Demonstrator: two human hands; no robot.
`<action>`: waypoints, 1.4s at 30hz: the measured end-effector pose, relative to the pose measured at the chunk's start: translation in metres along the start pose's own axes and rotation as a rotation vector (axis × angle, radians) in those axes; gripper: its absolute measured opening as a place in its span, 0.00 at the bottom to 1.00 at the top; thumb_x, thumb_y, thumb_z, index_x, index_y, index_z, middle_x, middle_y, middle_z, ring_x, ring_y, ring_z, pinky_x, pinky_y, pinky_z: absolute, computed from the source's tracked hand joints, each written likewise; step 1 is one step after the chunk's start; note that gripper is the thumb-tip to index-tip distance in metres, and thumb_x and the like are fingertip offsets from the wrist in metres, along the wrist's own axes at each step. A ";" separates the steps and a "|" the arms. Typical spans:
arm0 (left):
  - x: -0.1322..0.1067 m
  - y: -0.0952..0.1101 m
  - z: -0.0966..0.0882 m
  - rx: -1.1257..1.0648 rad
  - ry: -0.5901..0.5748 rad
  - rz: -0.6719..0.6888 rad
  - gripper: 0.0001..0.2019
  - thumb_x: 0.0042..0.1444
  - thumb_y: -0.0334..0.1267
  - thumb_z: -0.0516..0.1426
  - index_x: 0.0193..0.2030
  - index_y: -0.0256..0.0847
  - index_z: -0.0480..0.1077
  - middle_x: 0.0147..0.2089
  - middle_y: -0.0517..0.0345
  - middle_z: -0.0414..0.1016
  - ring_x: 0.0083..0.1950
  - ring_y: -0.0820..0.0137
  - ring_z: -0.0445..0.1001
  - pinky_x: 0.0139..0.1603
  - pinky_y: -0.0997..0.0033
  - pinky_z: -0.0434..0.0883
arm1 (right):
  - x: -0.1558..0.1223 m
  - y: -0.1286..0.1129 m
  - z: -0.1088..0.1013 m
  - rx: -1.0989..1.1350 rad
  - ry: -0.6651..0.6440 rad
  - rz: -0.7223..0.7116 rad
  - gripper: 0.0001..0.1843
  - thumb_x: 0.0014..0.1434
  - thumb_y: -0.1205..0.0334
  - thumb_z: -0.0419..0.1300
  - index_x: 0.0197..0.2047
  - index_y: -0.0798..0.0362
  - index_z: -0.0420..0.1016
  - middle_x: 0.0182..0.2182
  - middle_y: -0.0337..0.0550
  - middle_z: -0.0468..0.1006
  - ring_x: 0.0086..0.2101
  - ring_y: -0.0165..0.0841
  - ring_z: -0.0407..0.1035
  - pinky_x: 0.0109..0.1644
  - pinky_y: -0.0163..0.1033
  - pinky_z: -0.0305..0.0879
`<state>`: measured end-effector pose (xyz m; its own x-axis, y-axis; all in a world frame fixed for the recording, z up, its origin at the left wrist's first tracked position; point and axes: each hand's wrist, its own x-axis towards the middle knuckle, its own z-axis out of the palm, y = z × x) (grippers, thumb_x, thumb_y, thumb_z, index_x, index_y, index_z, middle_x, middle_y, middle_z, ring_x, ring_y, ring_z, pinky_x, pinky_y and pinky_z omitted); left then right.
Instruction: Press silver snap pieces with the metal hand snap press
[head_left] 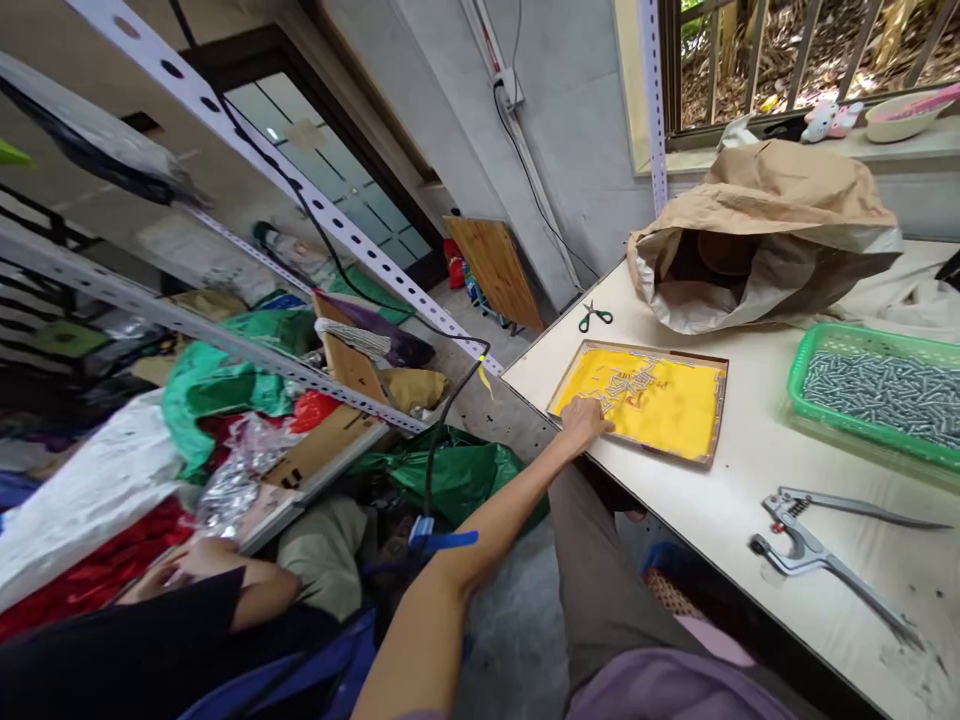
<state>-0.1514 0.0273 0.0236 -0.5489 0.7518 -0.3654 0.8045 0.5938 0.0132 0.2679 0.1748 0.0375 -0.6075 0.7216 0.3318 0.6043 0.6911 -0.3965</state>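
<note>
I have the left hand stretched to the near corner of the yellow tray. The tray lies flat on the desk, likely so that its small metal pins stay spread. The grip rests among them, and I cannot tell if it pinches one. The right hand is out of view.

A crumpled brown paper sack lies open-mouthed on a white table. Just left of the sack sit green-handled scissors. In front of the sack, to its right, a green basket holds grey metal pins. Further forward lies a metal hand press. Behind the sack a bowl rests on the window sill. Far left of the sack stands a cluttered metal rack.
</note>
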 end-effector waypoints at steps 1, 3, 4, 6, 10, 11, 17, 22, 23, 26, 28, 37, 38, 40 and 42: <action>0.003 0.001 -0.001 0.007 -0.018 -0.002 0.10 0.53 0.39 0.62 0.41 0.38 0.78 0.45 0.49 0.79 0.51 0.61 0.74 0.45 0.70 0.70 | -0.006 0.003 0.003 -0.019 0.051 0.015 0.23 0.67 0.45 0.40 0.41 0.36 0.75 0.29 0.46 0.73 0.38 0.48 0.72 0.36 0.52 0.68; 0.007 0.002 -0.004 0.017 -0.028 -0.001 0.10 0.50 0.34 0.63 0.40 0.38 0.78 0.45 0.48 0.79 0.50 0.60 0.76 0.44 0.71 0.70 | -0.028 -0.006 0.015 -0.046 0.110 0.028 0.22 0.66 0.42 0.44 0.39 0.40 0.75 0.29 0.46 0.73 0.33 0.46 0.72 0.35 0.51 0.69; 0.008 0.003 -0.005 0.025 -0.031 0.002 0.10 0.50 0.32 0.62 0.40 0.37 0.78 0.46 0.47 0.79 0.50 0.60 0.76 0.44 0.71 0.70 | -0.042 -0.017 0.022 -0.042 0.091 0.019 0.21 0.64 0.40 0.47 0.37 0.42 0.75 0.29 0.46 0.74 0.30 0.43 0.71 0.33 0.50 0.70; 0.005 0.007 -0.008 0.046 -0.024 0.021 0.09 0.52 0.31 0.60 0.40 0.36 0.78 0.45 0.45 0.79 0.50 0.59 0.76 0.44 0.69 0.70 | -0.069 -0.045 0.035 0.065 -0.081 0.036 0.24 0.65 0.40 0.45 0.36 0.47 0.75 0.32 0.48 0.76 0.30 0.40 0.73 0.33 0.46 0.71; -0.020 0.033 0.000 -0.239 0.044 0.247 0.08 0.56 0.34 0.57 0.37 0.37 0.79 0.40 0.50 0.81 0.43 0.63 0.77 0.43 0.71 0.70 | -0.104 -0.083 0.054 0.120 -0.301 0.130 0.22 0.68 0.47 0.42 0.39 0.48 0.73 0.33 0.46 0.75 0.29 0.35 0.73 0.30 0.39 0.69; -0.031 0.044 0.006 -0.392 0.018 0.325 0.08 0.55 0.36 0.58 0.36 0.37 0.79 0.37 0.52 0.81 0.41 0.65 0.78 0.41 0.72 0.70 | -0.109 -0.086 0.057 0.088 -0.310 0.142 0.20 0.68 0.49 0.43 0.40 0.48 0.73 0.33 0.46 0.74 0.28 0.34 0.72 0.29 0.39 0.68; -0.091 0.116 0.062 -0.870 -0.264 0.457 0.07 0.48 0.38 0.63 0.29 0.35 0.79 0.29 0.55 0.80 0.31 0.70 0.75 0.32 0.76 0.68 | -0.123 -0.083 0.067 -0.101 -0.242 0.083 0.14 0.67 0.65 0.43 0.31 0.50 0.64 0.29 0.41 0.69 0.26 0.30 0.66 0.27 0.35 0.58; -0.098 0.138 0.085 -0.848 -0.354 0.340 0.09 0.48 0.38 0.63 0.30 0.32 0.79 0.27 0.55 0.79 0.28 0.73 0.71 0.29 0.77 0.64 | -0.123 -0.085 0.071 -0.187 -0.142 -0.008 0.14 0.63 0.75 0.43 0.29 0.50 0.61 0.26 0.40 0.67 0.24 0.30 0.60 0.26 0.36 0.52; -0.098 0.139 0.086 -0.827 -0.360 0.333 0.09 0.48 0.38 0.63 0.30 0.32 0.79 0.27 0.55 0.79 0.28 0.73 0.71 0.29 0.77 0.63 | -0.123 -0.085 0.071 -0.192 -0.136 -0.018 0.15 0.61 0.77 0.43 0.29 0.50 0.61 0.27 0.40 0.67 0.25 0.30 0.60 0.27 0.36 0.52; -0.099 0.139 0.087 -0.750 -0.359 0.320 0.09 0.48 0.37 0.62 0.30 0.32 0.79 0.27 0.56 0.78 0.28 0.73 0.71 0.30 0.77 0.63 | -0.123 -0.083 0.070 -0.181 -0.149 -0.020 0.15 0.58 0.79 0.44 0.30 0.51 0.62 0.28 0.41 0.68 0.26 0.31 0.60 0.28 0.36 0.52; -0.099 0.139 0.086 -0.699 -0.353 0.308 0.08 0.48 0.37 0.62 0.30 0.32 0.79 0.26 0.57 0.77 0.28 0.74 0.70 0.30 0.77 0.63 | -0.123 -0.081 0.071 -0.168 -0.153 -0.016 0.15 0.58 0.79 0.44 0.30 0.51 0.62 0.28 0.41 0.68 0.26 0.31 0.60 0.28 0.36 0.52; -0.090 0.144 0.074 -0.502 -0.600 0.310 0.11 0.48 0.40 0.61 0.26 0.32 0.76 0.16 0.67 0.60 0.19 0.78 0.58 0.22 0.77 0.59 | -0.119 -0.079 0.073 -0.138 -0.267 0.032 0.14 0.62 0.77 0.45 0.31 0.51 0.64 0.30 0.41 0.68 0.29 0.31 0.63 0.30 0.36 0.54; -0.089 0.144 0.074 -0.509 -0.622 0.304 0.10 0.48 0.40 0.61 0.26 0.32 0.75 0.16 0.68 0.60 0.19 0.78 0.57 0.21 0.77 0.59 | -0.118 -0.078 0.072 -0.126 -0.295 0.039 0.12 0.63 0.75 0.46 0.32 0.51 0.65 0.31 0.41 0.69 0.30 0.32 0.64 0.30 0.36 0.56; -0.089 0.144 0.074 -0.518 -0.651 0.292 0.10 0.48 0.39 0.61 0.25 0.33 0.75 0.17 0.68 0.59 0.19 0.79 0.56 0.21 0.78 0.60 | -0.115 -0.074 0.068 -0.108 -0.317 0.033 0.04 0.64 0.66 0.52 0.39 0.52 0.68 0.37 0.46 0.72 0.35 0.35 0.67 0.34 0.37 0.61; -0.089 0.144 0.075 -0.526 -0.665 0.285 0.09 0.48 0.39 0.61 0.25 0.33 0.74 0.16 0.68 0.58 0.18 0.79 0.55 0.20 0.78 0.60 | -0.111 -0.065 0.065 -0.137 -0.281 0.033 0.17 0.60 0.56 0.59 0.51 0.53 0.67 0.49 0.54 0.71 0.45 0.42 0.67 0.42 0.43 0.65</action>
<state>0.0302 0.0242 -0.0117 0.0322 0.6661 -0.7452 0.5925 0.5877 0.5510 0.2632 0.0471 -0.0290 -0.6939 0.7173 0.0634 0.6780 0.6805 -0.2780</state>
